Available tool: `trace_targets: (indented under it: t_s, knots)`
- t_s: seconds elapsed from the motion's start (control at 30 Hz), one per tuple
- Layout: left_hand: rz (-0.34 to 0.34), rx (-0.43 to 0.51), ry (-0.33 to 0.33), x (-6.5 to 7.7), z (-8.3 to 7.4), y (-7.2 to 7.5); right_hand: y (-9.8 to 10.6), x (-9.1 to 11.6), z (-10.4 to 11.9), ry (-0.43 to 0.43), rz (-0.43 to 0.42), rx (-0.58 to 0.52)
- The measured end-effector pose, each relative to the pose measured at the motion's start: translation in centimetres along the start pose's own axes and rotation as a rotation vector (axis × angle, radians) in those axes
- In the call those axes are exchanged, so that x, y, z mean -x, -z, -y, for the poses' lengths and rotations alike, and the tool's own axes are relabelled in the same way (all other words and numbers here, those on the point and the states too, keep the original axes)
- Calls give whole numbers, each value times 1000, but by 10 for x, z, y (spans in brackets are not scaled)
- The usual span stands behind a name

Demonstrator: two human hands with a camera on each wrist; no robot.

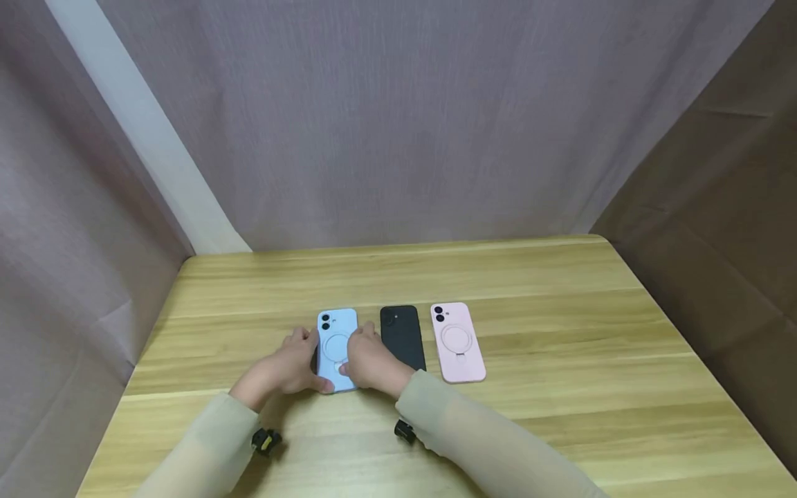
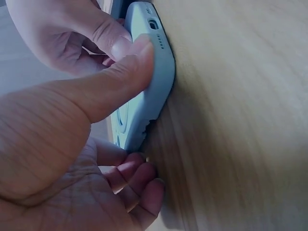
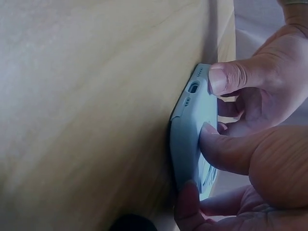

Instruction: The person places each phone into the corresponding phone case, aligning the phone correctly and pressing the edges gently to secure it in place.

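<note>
A phone in a light blue case (image 1: 336,348) lies back up on the wooden table, with two camera lenses at its top and a ring on its back. My left hand (image 1: 288,364) holds its left side, the thumb pressing the lower left corner. Against its right side, my right hand (image 1: 376,361) grips the edge, thumb on the back near the ring's lower end. In the left wrist view the case's bottom edge (image 2: 161,45) shows a port opening and small speaker holes. The right wrist view shows the case (image 3: 190,134) between both hands.
Just right of my right hand lies a black phone (image 1: 402,337), its lower part partly covered by the hand. Farther right is a phone in a pink case (image 1: 457,353), also with a ring. Curtains (image 1: 398,124) stand behind the table (image 1: 560,290) and at both sides.
</note>
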State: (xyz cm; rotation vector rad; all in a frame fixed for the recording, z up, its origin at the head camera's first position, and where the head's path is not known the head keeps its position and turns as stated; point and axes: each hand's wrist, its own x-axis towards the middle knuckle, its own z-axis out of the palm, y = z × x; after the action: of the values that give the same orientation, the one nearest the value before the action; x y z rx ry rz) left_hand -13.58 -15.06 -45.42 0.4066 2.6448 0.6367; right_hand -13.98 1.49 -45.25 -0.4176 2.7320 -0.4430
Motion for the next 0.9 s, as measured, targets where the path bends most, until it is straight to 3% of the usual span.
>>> trace_targets:
  t_s: [0.27,0.5,0.63,0.73,0.8,0.9]
  knots:
    - [9,-2,-7,-4,-2,1,2,-3,-1,-23,0,-13]
    - [19,18,-2,0,-1,6,0,-3,8,-30,3,-3]
    - [-4,20,5,3,5,6,4,-4,6,2,26,-26]
    - [-19,-9,10,6,8,4,10,1,-1,71,34,-89]
    - [-27,-48,14,8,7,4,18,6,-10,105,0,-145]
    - [-60,-92,18,12,3,5,30,15,-28,157,-150,-176]
